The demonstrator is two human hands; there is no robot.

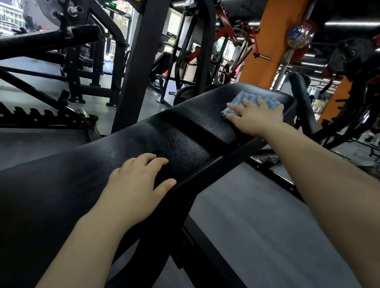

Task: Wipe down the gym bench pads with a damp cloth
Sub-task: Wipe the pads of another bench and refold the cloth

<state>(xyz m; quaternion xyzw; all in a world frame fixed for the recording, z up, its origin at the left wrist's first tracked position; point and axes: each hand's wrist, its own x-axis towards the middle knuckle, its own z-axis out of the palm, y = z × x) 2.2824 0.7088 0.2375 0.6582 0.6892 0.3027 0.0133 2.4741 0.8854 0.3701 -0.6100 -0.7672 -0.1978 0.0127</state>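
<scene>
A long black bench runs from the lower left to the upper right. Its near back pad point(46, 190) and far seat pad point(204, 111) are split by a narrow gap. A blue-and-white cloth point(257, 99) lies on the far end of the seat pad. My right hand point(256, 116) presses flat on the cloth, fingers spread, covering its near part. My left hand point(137, 188) rests on the back pad by its right edge, thumb over the side, holding nothing.
A black rack upright point(136, 64) rises just behind the bench, and a toothed adjustment rail point(25, 116) lies at the left. An orange pillar point(273, 28) and red machines stand at the back right. Grey floor point(253, 219) lies below the bench on the right.
</scene>
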